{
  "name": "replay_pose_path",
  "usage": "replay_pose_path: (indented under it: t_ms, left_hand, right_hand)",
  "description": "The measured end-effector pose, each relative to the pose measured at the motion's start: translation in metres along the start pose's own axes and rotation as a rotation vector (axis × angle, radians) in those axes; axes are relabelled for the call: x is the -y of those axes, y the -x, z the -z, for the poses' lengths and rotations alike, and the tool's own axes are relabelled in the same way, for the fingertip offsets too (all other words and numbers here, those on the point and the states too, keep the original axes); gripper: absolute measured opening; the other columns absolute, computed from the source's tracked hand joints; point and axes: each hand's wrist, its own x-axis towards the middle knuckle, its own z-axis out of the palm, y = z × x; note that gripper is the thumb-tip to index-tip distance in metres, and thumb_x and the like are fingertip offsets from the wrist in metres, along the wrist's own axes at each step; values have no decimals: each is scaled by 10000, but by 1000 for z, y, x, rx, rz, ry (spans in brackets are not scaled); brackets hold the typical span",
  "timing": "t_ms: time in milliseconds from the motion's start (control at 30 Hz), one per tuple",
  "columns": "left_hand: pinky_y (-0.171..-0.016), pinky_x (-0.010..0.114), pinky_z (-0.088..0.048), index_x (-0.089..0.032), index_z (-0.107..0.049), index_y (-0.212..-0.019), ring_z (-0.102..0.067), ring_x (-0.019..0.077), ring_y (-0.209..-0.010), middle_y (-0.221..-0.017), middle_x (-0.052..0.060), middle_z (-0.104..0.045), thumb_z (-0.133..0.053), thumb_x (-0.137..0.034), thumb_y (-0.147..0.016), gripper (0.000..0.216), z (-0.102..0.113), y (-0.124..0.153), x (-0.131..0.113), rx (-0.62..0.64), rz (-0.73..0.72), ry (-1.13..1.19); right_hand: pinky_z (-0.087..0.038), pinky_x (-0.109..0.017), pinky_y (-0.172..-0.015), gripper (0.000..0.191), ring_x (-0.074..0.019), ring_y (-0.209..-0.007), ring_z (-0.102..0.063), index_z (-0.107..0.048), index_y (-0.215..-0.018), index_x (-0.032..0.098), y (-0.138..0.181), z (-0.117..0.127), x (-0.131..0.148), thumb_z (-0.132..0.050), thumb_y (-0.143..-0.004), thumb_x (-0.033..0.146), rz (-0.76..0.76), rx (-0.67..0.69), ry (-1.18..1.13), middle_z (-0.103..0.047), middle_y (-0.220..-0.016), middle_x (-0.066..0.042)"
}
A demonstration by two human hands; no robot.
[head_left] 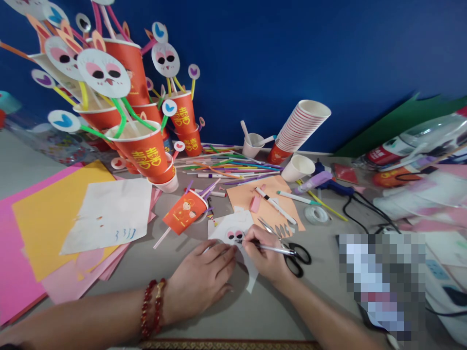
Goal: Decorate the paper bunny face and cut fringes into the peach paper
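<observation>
My left hand [200, 274] lies flat on the table, fingers stretched out over the lower edge of a piece of white paper [222, 224]. On that paper is a drawn face with two black eyes under pink lids. Pinched in my right hand [263, 255] is a pen [278, 250], its tip at the face just below the eyes. Black-handled scissors [299, 258] lie beside my right hand, blades partly hidden behind it. Beyond my left hand, a red paper cup [185, 213] with a straw through it rests on its side.
Red cups [140, 148] with rabbit faces stand at the left, behind coloured paper sheets [32, 214]. Straws and pens [229, 167] lie along the blue wall. Stacked cups [301, 126], clear tape [315, 214], a glue gun [333, 185] and a bottle [386, 151] are farther right.
</observation>
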Motion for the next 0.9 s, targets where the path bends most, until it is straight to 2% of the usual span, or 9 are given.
replay_pose_path:
  t_ms: [467, 900]
  left_hand:
    - [-1096, 407, -323, -133, -553, -1286, -497, 236, -1247, -1367, 81, -584, -461, -423, -992, 424, 0, 0, 0, -15, 5, 12]
    - [-1098, 408, -317, -126, -543, -1301, -486, 234, -1254, -1375, 81, -577, -449, -430, -997, 440, -1, 1, 0, -7, 0, 10]
  right_hand:
    - [-351, -246, -550, 197, -127, -538, -459, -463, -644, 220, 0, 0, 0, -486, -801, 102, 21, 13, 22, -482, -578, 40]
    - [-326, -248, -549, 207, -120, -531, -430, -419, -635, 220, -1, 0, 0, -461, -800, 101, 20, 8, 22, -433, -562, 47]
